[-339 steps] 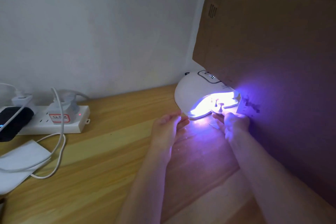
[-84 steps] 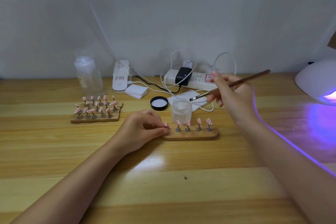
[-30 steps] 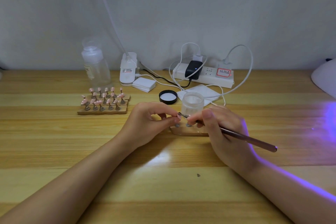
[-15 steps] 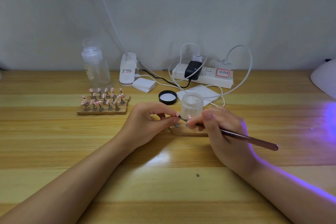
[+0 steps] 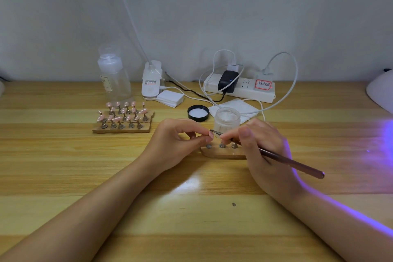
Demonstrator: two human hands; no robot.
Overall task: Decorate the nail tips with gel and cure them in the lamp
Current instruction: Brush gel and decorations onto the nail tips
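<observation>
At the middle of the wooden table [image 5: 63, 176], just in front of me, I pinch one pink nail tip [image 5: 211, 134] between the thumb and forefinger of my left hand [image 5: 178, 144], the other fingers curled in. My right hand [image 5: 261, 151] grips a thin brown brush [image 5: 291, 162] like a pen, its fine end touching the tip and its handle running out toward four o'clock. Directly under the two hands lies a small wooden holder [image 5: 223, 153] with three metal stands [image 5: 222, 145] showing; my right hand covers its right end. At twelve o'clock from the tip, just behind it, stands an open frosted gel jar [image 5: 227, 119], and at eleven o'clock its black lid [image 5: 198, 112] lies upturned. Well out at ten o'clock, more pink tips stand on stacked wooden strips [image 5: 123, 119], with a clear bottle [image 5: 113, 78] behind them. At one o'clock, against the wall, a white power strip [image 5: 240, 89] carries a black adapter [image 5: 228, 81] and white cables [image 5: 291, 83]. At three o'clock, at the table's right edge, the white curing lamp [image 5: 381, 91] throws violet light across the wood.
</observation>
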